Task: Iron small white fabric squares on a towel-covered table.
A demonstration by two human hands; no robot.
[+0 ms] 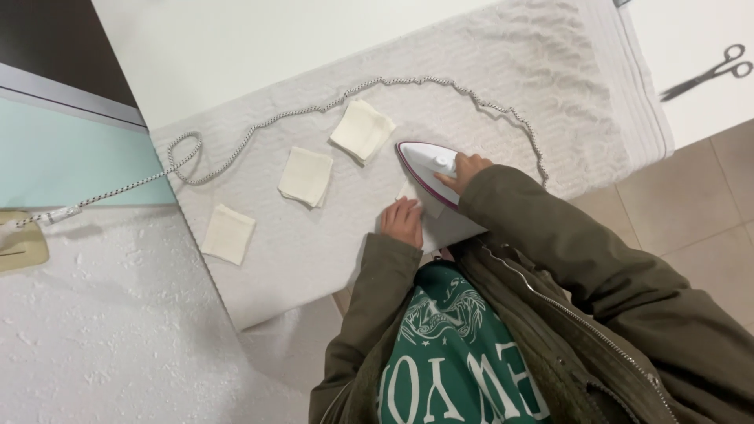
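Right hand (468, 169) grips iron (426, 165); left hand (404, 221) presses cloth (430, 213).

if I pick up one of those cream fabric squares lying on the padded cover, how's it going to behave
Probably floppy: the fabric square looks like thin folded cloth, its layers slightly offset, so it may unfold when lifted. Likely very light, lying flat on the textured cover. It shouldn't roll or slide much on that rough surface.

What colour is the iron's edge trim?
The iron is white with a purple-magenta edge trim, gripped by the right hand; the head view shows it best.
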